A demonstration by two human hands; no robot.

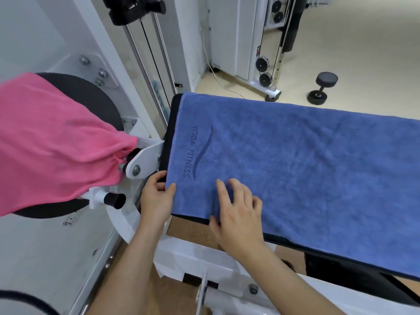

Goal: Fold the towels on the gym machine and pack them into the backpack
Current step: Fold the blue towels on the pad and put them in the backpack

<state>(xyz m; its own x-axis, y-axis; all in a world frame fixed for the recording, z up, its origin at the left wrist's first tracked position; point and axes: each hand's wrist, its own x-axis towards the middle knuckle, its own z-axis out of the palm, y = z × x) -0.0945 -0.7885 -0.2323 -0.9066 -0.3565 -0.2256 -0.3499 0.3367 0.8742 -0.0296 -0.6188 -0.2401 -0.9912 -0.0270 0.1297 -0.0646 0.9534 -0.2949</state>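
Observation:
A blue towel (295, 169) with "YOGA FITNESS" stitched on it lies spread flat along the black padded bench (167, 142) of the gym machine. My left hand (155, 201) pinches the towel's near left corner, thumb on top. My right hand (238, 214) rests on the towel's near edge just to the right, fingers spread and slightly bent, its thumb at the towel's hem. A pink towel (52, 142) hangs bunched over a round black pad on the left of the machine. No backpack is in view.
The machine's white frame (145, 164) and a black peg (114, 200) stand between the two towels. Chrome guide rods (145, 60) rise behind. A black dumbbell (321, 87) and another cable machine (268, 64) stand on the beige floor beyond.

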